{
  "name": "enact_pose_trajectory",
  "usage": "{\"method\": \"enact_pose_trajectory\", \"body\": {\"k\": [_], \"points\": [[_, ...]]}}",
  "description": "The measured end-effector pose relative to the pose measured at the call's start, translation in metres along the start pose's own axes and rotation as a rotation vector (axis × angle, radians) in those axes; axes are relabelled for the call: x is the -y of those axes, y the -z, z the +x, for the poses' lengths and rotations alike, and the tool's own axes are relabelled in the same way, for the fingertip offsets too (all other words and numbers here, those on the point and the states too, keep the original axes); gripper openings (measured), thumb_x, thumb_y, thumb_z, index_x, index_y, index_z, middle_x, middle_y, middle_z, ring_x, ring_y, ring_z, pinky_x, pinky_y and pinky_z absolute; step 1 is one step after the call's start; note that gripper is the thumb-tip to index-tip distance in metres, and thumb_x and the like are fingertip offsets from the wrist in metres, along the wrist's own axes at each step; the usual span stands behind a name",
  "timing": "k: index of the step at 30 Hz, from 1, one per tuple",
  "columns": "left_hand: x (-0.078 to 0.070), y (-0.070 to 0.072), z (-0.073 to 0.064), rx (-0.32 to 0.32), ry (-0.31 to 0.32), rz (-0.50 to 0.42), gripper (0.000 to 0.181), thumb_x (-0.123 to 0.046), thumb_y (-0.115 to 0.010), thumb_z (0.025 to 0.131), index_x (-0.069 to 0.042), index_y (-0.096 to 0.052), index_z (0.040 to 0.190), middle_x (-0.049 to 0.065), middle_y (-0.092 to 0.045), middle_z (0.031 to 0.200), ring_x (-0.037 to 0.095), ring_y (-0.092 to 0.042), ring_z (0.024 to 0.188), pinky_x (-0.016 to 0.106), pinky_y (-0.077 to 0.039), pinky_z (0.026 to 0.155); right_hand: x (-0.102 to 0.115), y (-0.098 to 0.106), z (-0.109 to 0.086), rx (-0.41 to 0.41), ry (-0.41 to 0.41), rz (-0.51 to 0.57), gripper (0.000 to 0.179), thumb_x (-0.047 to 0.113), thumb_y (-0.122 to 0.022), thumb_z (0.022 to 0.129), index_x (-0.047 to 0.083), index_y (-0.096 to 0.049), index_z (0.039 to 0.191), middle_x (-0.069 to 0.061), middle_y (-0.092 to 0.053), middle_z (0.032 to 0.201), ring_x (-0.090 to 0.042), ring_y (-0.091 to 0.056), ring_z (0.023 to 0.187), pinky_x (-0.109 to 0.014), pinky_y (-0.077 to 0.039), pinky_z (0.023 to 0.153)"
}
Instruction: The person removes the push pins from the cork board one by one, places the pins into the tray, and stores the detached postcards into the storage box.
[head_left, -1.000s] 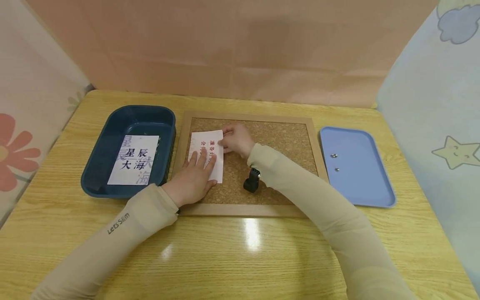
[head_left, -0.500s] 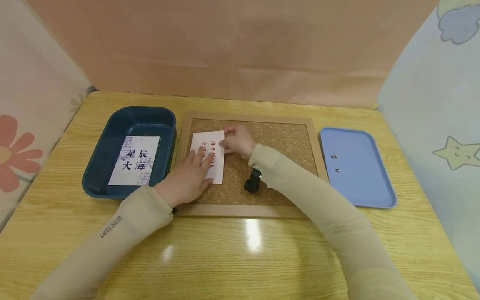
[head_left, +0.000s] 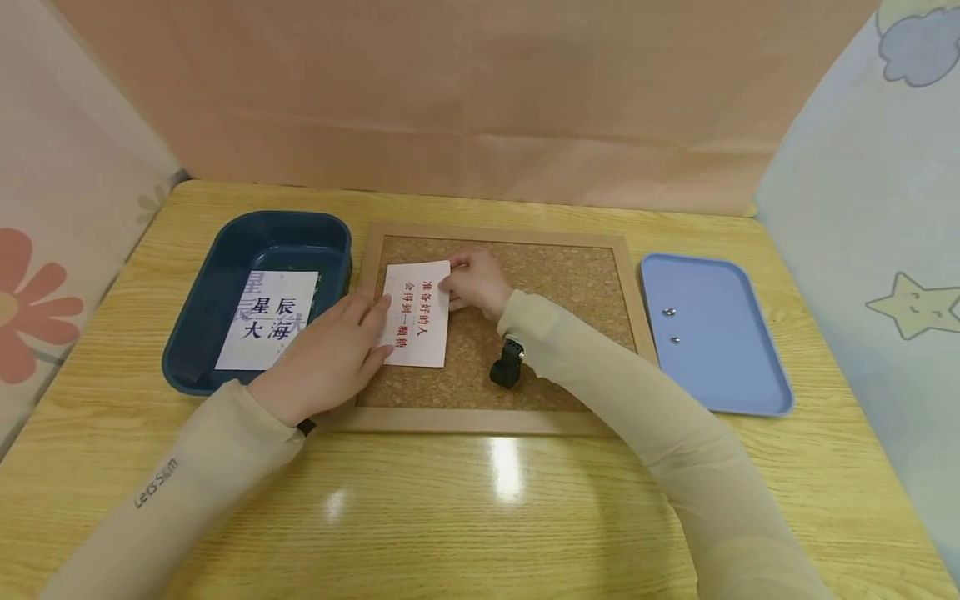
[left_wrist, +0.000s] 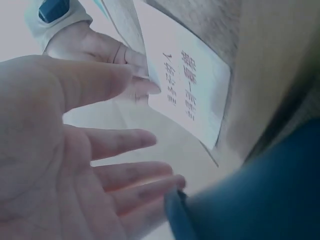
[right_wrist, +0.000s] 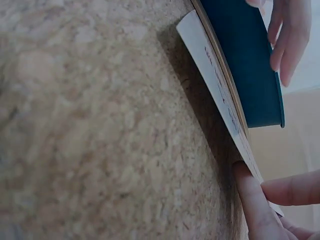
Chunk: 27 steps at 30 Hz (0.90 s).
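Observation:
A white card with red characters lies over the left part of the wood-framed cork board. My right hand pinches its upper right edge between thumb and fingers. The right wrist view shows the card tilted up off the cork, one finger beneath it. My left hand hovers left of the card, over the board's left frame and the basin's edge. In the left wrist view its fingers are spread and straight, with nothing between them.
A dark blue basin left of the board contains a white card with dark characters, partly covered by the left hand. On the right, a light blue tray bears a few small metallic pieces. Patterned walls flank the wooden table.
My left hand has slid off the red-lettered card toward the left and the basin, uncovering its characters. The right hand keeps its pinch in almost the same place.

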<state>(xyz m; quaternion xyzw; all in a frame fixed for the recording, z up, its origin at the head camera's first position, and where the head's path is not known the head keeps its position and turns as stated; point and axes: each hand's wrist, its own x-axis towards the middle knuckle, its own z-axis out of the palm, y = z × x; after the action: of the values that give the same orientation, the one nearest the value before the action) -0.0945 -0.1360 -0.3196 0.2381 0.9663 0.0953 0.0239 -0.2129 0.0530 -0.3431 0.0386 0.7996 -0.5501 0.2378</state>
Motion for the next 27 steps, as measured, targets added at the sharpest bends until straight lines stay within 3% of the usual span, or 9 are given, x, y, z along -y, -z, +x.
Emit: {"method": "enact_pose_trajectory", "body": {"k": [8,13,20,27], "points": [[0.006,0.010,-0.011,-0.049,-0.007,-0.004,0.057,-0.020,-0.060,0.094,0.010,-0.041,0.139,0.031,-0.035,0.147,0.044,-0.036,0.135,0.054,-0.033,0.109,-0.001,0.000,0.000,0.009,0.004,-0.004,0.046,-0.003,-0.060,0.088,-0.005,-0.048,0.132,-0.025,-0.064,0.107,-0.015,-0.062,0.059,-0.030,-0.058,0.065],[0.014,0.018,-0.023,-0.070,0.023,-0.018,0.059,-0.021,-0.059,0.095,0.008,-0.039,0.141,0.033,-0.031,0.148,0.049,-0.035,0.134,0.060,-0.035,0.104,-0.001,0.000,0.000,0.011,-0.005,0.002,0.045,-0.003,-0.060,0.088,-0.004,-0.048,0.132,-0.023,-0.065,0.107,-0.015,-0.062,0.060,-0.031,-0.058,0.066],[0.035,0.023,-0.041,-0.092,0.078,0.011,0.064,-0.025,-0.059,0.095,0.006,-0.035,0.145,0.034,-0.031,0.148,0.052,-0.039,0.129,0.063,-0.039,0.098,-0.002,0.000,0.001,0.008,0.000,-0.006,0.046,-0.002,-0.060,0.088,-0.004,-0.047,0.133,-0.020,-0.064,0.099,-0.015,-0.062,0.059,-0.028,-0.057,0.063],[0.063,0.021,-0.058,-0.089,0.119,0.021,0.063,-0.020,-0.063,0.092,0.013,-0.037,0.139,0.040,-0.032,0.142,0.058,-0.040,0.122,0.066,-0.036,0.098,-0.003,-0.001,0.001,0.000,0.019,-0.001,0.044,-0.003,-0.059,0.088,-0.005,-0.048,0.131,-0.018,-0.064,0.094,-0.015,-0.061,0.057,-0.028,-0.057,0.060]]}}
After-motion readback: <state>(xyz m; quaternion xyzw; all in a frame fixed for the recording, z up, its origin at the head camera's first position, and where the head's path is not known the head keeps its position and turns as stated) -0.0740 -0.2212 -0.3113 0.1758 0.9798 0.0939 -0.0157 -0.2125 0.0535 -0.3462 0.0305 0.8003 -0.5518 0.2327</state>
